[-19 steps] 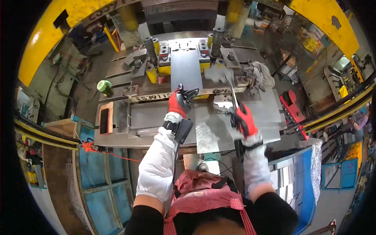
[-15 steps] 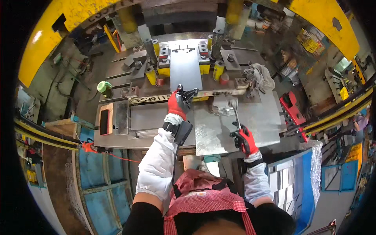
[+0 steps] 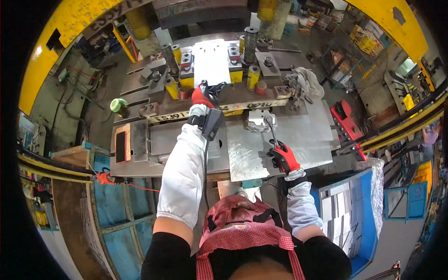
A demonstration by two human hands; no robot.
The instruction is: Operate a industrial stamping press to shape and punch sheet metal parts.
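My left hand (image 3: 208, 95), in a red and black glove, is at the near edge of a bright flat metal sheet (image 3: 212, 63), with thumb and fingers closed at that edge. The sheet lies between the guide posts of a press die (image 3: 186, 73). To the right, my gloved right hand (image 3: 284, 157) grips a thin metal rod tool (image 3: 274, 133). The tool's rounded far end rests over or on a small stack of silvery metal plates (image 3: 255, 122); contact is hard to tell. Beneath this stack lies a large metal plate (image 3: 298, 140).
A phone (image 3: 121, 147) and a green-lidded bottle (image 3: 118, 106) sit at the left. Grey rags (image 3: 305, 84) lie right of the die. A red control box (image 3: 346, 120) stands at the right, above a blue bin (image 3: 365, 205). Yellow press framing (image 3: 396, 28) arches overhead.
My left hand and the metal sheet have moved away from me, further into the die. My right hand with the rod tool has shifted slightly left and away. The whole view has tilted a little.
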